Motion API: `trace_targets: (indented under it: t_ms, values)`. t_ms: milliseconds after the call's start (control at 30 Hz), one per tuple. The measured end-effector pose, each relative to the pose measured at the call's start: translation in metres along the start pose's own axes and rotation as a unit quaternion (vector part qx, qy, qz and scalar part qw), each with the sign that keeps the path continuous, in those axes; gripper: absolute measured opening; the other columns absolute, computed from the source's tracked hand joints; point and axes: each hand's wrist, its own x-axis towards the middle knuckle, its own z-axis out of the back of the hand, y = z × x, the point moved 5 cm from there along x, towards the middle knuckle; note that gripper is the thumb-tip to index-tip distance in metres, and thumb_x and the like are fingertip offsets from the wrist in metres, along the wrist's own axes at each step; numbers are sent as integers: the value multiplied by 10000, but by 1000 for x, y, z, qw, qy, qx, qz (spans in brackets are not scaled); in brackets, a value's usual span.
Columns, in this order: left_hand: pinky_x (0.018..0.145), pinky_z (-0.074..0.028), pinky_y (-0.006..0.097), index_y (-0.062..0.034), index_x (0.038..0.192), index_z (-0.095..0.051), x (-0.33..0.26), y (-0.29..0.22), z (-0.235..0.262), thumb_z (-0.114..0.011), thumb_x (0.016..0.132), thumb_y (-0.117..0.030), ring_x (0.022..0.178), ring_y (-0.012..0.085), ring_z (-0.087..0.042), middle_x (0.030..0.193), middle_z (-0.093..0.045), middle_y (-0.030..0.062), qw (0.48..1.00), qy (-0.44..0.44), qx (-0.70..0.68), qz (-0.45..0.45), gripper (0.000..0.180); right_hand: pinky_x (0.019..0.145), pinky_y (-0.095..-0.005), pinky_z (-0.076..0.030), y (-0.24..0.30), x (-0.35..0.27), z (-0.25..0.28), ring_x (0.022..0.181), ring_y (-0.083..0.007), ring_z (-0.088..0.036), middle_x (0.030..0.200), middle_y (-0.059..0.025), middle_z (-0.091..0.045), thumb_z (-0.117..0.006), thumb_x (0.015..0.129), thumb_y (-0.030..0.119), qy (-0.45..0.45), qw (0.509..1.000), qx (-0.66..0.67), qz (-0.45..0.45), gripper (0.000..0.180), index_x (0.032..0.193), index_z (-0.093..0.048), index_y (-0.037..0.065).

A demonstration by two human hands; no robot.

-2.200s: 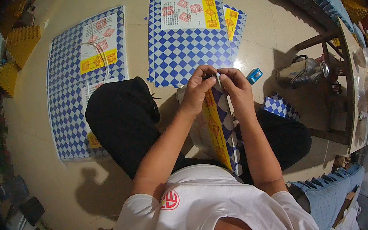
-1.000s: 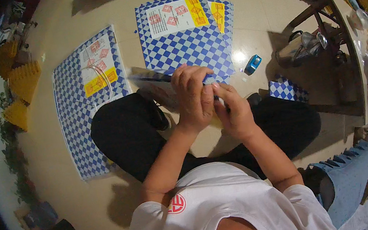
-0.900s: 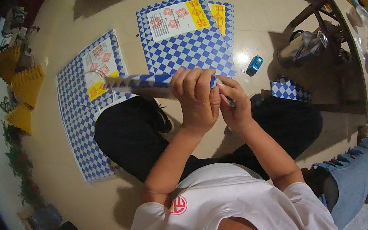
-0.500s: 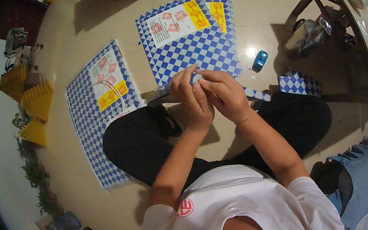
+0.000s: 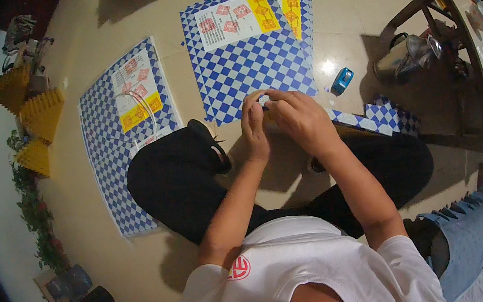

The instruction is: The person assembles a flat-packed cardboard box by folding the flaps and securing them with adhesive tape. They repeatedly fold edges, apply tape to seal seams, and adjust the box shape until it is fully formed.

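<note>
My left hand (image 5: 256, 129) and my right hand (image 5: 304, 122) meet above the gap between my knees, fingers closed and fingertips almost touching. Between them a small pale end shows, mostly hidden by the fingers. It appears to belong to a narrow blue-and-white checkered strip (image 5: 361, 122), which runs out to the right from behind my right hand over my right knee. Just beyond the hands lies a large checkered sheet (image 5: 256, 81) with a white and yellow printed panel, partly covering a second sheet (image 5: 305, 24).
A checkered packet (image 5: 112, 175) in clear wrap, with a white cord, lies left. Right of the sheets are a small blue object (image 5: 341, 81) and a metal kettle (image 5: 393, 63) beside a wooden table (image 5: 473, 50). Yellow zigzag-edged pieces (image 5: 42, 116) stand along the left wall.
The strip has shifted right: its part left of my hands is gone from view, and more shows on the right. My right hand has turned further over the fingertips. The view has shifted slightly.
</note>
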Motion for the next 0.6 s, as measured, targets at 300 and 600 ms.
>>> trace_targets:
  t_ms: [300,600]
  values:
    - [1056,-386,356,-40,1280,-575,-1,-23,-16,-306,1072,-245,1177,225,-549,1237,-620,115,1000,22,14,-10,397,847,-407,-497,-18,-29,11,1018,-290,-644,1197,-98,-657,-659,808,72,32,995,-92,-20,349,1152,-654,134]
    - [997,-405,335,-63,1283,-527,-4,0,-12,-309,1097,-258,1129,210,-546,1235,-579,97,996,37,65,-42,347,794,-406,-508,-21,-25,16,939,-288,-641,1087,-74,-676,-709,811,53,29,997,-65,-28,301,1102,-683,126]
